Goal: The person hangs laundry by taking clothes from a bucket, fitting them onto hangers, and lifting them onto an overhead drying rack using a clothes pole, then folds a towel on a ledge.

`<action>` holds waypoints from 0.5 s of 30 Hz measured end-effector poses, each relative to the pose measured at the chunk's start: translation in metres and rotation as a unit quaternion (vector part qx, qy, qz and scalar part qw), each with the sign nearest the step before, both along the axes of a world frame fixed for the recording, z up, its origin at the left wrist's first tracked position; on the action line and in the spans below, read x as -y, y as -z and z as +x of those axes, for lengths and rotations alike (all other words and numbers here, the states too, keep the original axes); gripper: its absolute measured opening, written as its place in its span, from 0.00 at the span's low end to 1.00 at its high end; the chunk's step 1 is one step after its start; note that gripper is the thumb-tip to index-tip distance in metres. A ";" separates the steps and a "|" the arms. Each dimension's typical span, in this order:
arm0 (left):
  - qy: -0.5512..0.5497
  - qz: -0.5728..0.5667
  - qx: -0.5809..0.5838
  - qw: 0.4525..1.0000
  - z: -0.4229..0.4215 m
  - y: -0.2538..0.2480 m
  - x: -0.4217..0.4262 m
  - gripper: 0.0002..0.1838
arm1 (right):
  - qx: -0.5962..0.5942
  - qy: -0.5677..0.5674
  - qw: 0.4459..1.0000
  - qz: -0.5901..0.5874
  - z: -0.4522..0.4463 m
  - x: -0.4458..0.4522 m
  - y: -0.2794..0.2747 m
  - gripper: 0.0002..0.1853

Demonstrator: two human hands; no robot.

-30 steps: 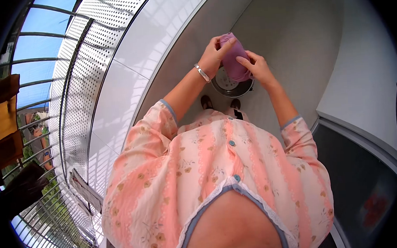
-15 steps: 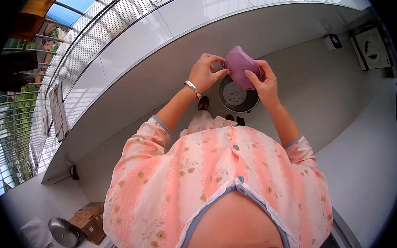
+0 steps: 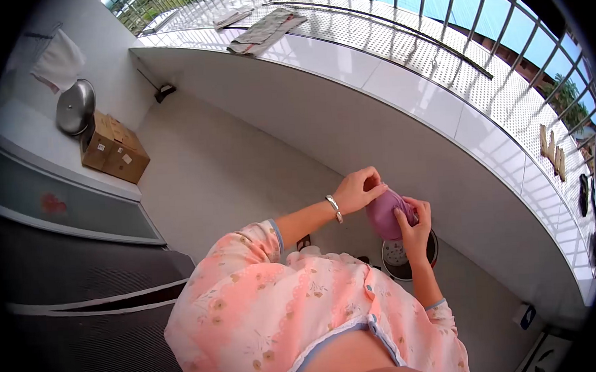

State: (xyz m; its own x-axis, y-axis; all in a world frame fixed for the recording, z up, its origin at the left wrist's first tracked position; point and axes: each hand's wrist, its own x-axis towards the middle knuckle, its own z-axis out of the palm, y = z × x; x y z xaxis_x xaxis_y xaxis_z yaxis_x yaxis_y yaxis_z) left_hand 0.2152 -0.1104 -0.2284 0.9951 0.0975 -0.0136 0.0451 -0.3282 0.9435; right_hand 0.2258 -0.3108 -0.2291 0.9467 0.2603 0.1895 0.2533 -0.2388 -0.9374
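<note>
Brown cardboard forms the box (image 3: 115, 152) at left; then your left hand (image 3: 356, 192) pinches the upper edge of a purple cloth item (image 3: 382, 222), held above a round basin (image 3: 402, 273); your right hand (image 3: 417, 231) has its fingers pinching the right side.

Metal bars (image 3: 503, 24) fence what looks like a home balcony (image 3: 208, 143), with greenery (image 3: 566, 98) outside, a cloth (image 3: 268, 31) on the ledge (image 3: 371, 30) and a towel (image 3: 59, 62) hanging on the wall (image 3: 113, 61).
</note>
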 end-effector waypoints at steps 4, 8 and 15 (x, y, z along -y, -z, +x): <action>0.021 -0.077 -0.297 0.952 -0.036 0.004 -0.044 0.27 | 0.114 -0.029 0.993 -0.007 -0.016 -0.049 0.027 0.10; -0.058 -0.237 -0.278 0.929 -0.093 0.015 -0.085 0.30 | 0.164 -0.097 0.981 0.033 -0.043 -0.115 0.025 0.11; -0.196 0.026 -0.034 0.980 -0.165 -0.005 -0.230 0.23 | 0.181 -0.278 0.936 -0.122 -0.081 -0.223 0.052 0.20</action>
